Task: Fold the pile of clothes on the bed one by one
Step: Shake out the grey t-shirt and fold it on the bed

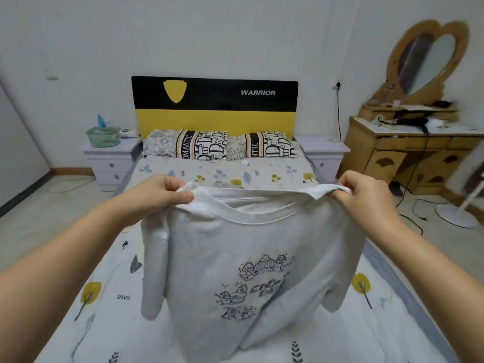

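Note:
A light grey sweatshirt (235, 247) with a dark cartoon print on its chest hangs in front of me above the bed (99, 305). My left hand (159, 191) pinches its left shoulder. The right shoulder is pinched by my right hand (364, 193). The neckline is stretched between them and faces me. Both sleeves dangle at the sides. The hem bunches on the sheet near the bed's foot. No pile of other clothes shows; the sweatshirt hides the middle of the bed.
Two patterned pillows (222, 145) lie under the black and yellow headboard (214, 106). Lilac nightstands (110, 161) flank the bed, the left one bearing a green basket (103, 136). A wooden dresser with a heart mirror (419, 137) and a fan base (455, 213) with cables stand right.

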Demonstrator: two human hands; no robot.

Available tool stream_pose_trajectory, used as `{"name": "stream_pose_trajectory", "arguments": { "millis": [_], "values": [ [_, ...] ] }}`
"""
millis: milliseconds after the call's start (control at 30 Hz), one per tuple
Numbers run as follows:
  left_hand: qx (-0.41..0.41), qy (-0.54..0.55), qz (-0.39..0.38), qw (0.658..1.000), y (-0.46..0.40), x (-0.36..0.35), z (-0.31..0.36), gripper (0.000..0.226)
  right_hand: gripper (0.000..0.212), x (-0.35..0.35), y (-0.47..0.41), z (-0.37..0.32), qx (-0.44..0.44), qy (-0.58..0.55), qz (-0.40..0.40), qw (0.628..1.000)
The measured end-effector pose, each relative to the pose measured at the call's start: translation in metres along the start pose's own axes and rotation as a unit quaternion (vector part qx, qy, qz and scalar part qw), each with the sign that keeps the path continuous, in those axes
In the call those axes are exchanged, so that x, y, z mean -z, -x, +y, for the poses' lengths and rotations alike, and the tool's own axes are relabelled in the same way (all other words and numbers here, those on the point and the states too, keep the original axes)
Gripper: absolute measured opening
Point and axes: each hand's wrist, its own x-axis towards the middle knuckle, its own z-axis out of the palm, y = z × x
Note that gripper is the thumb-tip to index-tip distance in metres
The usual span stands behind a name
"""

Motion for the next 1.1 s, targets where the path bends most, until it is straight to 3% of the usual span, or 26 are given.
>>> {"name": "stream_pose_trajectory", "arguments": {
  "millis": [67, 200, 300, 467, 767, 867, 1033, 1100],
  "values": [
    [-0.044, -0.053, 0.083, 0.994, -0.004, -0.007, 0.000, 0.020, 0.020, -0.003, 0.006, 0.000, 0.000, 0.038, -0.004, 0.999],
    [-0.121, -0.215, 0.208, 0.946, -0.007, -0.015, -0.006, 0.031, 0.034, -0.004, 0.020, -0.006, -0.014, 0.057, 0.017, 0.998],
    [-0.146, -0.231, 0.261, 0.926, -0.004, -0.014, -0.012, 0.030, 0.032, 0.001, 0.034, -0.011, -0.014, 0.066, 0.050, 0.996],
    [-0.194, -0.256, 0.270, 0.908, 0.018, -0.001, -0.019, 0.035, 0.035, 0.014, 0.065, -0.026, -0.024, 0.070, 0.094, 0.993],
    [-0.253, -0.218, 0.225, 0.915, 0.068, 0.034, 0.004, 0.021, 0.040, 0.056, 0.117, -0.069, -0.022, 0.057, 0.128, 0.990],
    [-0.269, -0.177, 0.254, 0.912, 0.076, 0.043, 0.023, 0.018, 0.041, 0.079, 0.122, -0.085, -0.016, 0.027, 0.149, 0.988],
    [-0.295, -0.009, 0.244, 0.924, 0.064, 0.044, 0.047, 0.024, 0.041, 0.102, 0.103, -0.084, -0.042, -0.048, 0.158, 0.985],
    [-0.296, -0.015, 0.242, 0.924, 0.047, 0.034, 0.047, 0.024, 0.041, 0.096, 0.092, -0.076, -0.060, -0.049, 0.151, 0.986]
  ]
}}
